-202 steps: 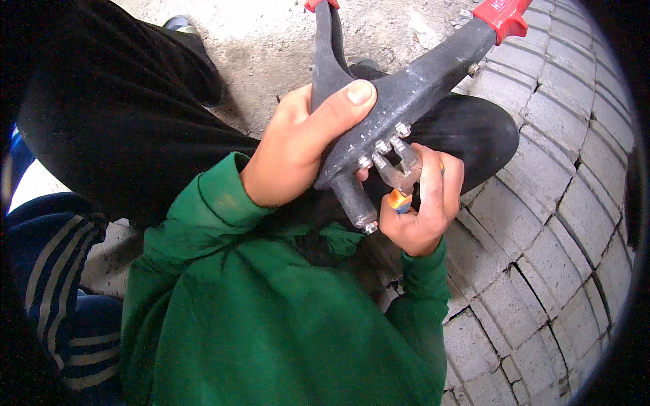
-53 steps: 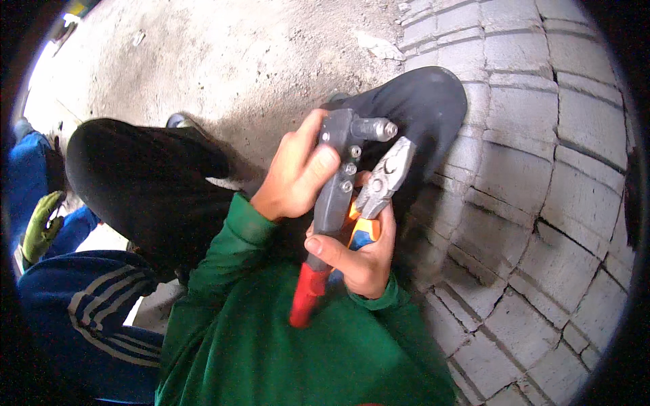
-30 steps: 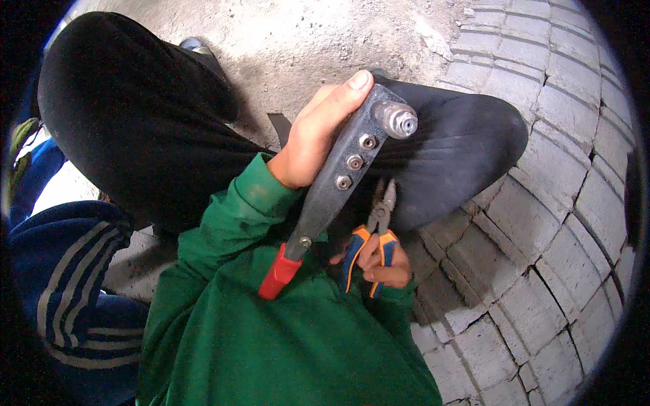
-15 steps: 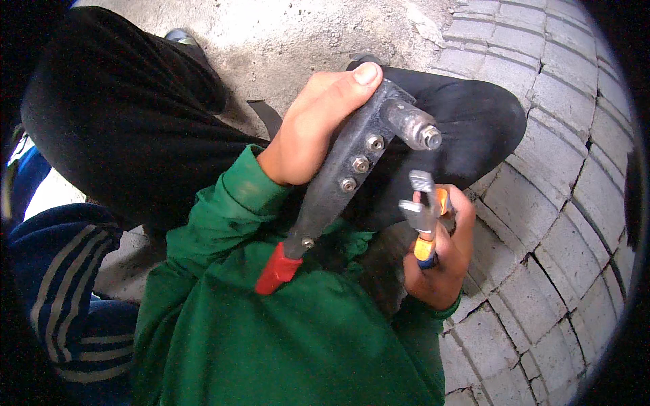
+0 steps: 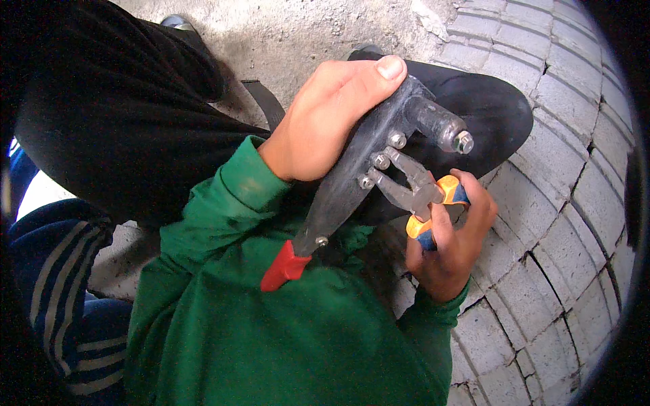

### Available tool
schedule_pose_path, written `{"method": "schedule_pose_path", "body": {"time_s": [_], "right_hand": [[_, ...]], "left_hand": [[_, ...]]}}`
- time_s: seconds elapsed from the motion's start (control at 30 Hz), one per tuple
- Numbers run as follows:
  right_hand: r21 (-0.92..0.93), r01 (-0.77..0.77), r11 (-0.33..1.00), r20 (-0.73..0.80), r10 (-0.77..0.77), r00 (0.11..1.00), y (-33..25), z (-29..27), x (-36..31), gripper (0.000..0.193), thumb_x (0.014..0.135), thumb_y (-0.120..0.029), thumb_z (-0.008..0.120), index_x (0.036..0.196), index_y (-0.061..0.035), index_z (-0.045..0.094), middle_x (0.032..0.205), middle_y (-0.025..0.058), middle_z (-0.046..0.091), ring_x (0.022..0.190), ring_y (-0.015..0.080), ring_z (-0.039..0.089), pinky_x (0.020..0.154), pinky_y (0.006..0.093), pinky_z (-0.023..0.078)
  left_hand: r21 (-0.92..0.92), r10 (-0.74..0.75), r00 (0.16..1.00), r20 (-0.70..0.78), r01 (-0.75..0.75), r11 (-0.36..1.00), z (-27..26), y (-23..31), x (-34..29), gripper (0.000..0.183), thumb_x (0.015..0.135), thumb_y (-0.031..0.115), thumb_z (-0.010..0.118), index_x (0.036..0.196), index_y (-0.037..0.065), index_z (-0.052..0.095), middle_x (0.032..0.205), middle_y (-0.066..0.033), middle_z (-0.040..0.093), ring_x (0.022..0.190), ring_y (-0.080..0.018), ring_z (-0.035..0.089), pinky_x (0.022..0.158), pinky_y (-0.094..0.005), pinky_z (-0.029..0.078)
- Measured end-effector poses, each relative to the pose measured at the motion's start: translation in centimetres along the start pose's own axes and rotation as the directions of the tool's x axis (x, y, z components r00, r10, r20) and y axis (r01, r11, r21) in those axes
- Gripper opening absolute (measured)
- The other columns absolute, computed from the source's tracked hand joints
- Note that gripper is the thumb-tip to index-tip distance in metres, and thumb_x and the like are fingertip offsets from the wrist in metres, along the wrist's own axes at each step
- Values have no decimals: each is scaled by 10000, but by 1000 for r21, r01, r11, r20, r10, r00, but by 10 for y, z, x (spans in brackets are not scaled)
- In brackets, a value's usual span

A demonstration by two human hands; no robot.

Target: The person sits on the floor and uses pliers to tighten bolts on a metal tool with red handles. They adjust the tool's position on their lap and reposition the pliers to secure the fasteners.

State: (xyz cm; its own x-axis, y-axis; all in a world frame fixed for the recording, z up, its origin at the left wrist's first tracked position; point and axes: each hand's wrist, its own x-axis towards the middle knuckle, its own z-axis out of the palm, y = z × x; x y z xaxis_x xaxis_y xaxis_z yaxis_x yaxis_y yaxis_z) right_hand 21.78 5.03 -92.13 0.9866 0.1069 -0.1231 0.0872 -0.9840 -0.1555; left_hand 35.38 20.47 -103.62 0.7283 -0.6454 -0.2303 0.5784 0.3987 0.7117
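Observation:
My left hand point(image 5: 321, 125) is closed round the upper end of a long dark metal arm point(image 5: 338, 193), thumb over its top edge. A row of bolts point(image 5: 381, 161) stands on its face, and a thick round stub point(image 5: 439, 124) with a nut at its tip juts out to the right. At the lower end is a red tapered piece point(image 5: 284, 268). My right hand point(image 5: 455, 250) grips pliers point(image 5: 413, 193) with orange and blue handles. Their spread jaws reach the arm at the middle and lower bolts of the row; whether they touch cannot be made out.
My bent legs in black trousers point(image 5: 122, 128) lie beyond the arm. At the left, another person's blue striped trouser leg point(image 5: 61, 284) is close beside me. Grey paving blocks point(image 5: 548, 203) cover the right; rough concrete point(image 5: 291, 30) lies at the top.
The pliers have turned and risen, jaws now spread wider at the bolts. The metal arm in my left hand has shifted slightly to the right.

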Motion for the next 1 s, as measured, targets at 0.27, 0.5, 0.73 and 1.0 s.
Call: {"method": "schedule_pose_path", "body": {"time_s": [0.27,0.5,0.73,1.0], "right_hand": [[68,-31,997,-104,38,994,7,8,0,346,719,-104,645,1057,-109,568,1233,210,540,1081,422,537,909,552,432],[221,-31,975,-75,48,996,16,36,-7,274,772,-108,625,1041,-77,586,1261,234,520,1089,461,549,921,574,431],[253,-43,967,110,16,994,15,37,-1,388,577,-2,572,955,71,620,1330,321,447,1223,462,475,1059,495,358],[152,-59,987,110,42,993,7,36,-8,472,605,-18,556,1055,125,572,1422,362,329,1292,498,380,1082,534,302]], "left_hand": [[-74,-57,997,-49,53,996,2,-1,0,469,1034,368,426,828,11,650,705,32,573,656,-48,478,624,-255,399],[56,-25,1000,-16,26,998,-2,-5,1,475,1029,376,436,830,8,659,699,28,575,658,-51,488,623,-255,406],[35,-32,998,-54,34,999,-1,-7,-1,495,1019,397,458,823,-8,663,693,15,590,663,-55,502,625,-256,415],[96,3,997,-72,4,995,0,-7,-3,508,1013,410,460,823,-19,656,685,6,590,669,-65,507,631,-263,421]]}}
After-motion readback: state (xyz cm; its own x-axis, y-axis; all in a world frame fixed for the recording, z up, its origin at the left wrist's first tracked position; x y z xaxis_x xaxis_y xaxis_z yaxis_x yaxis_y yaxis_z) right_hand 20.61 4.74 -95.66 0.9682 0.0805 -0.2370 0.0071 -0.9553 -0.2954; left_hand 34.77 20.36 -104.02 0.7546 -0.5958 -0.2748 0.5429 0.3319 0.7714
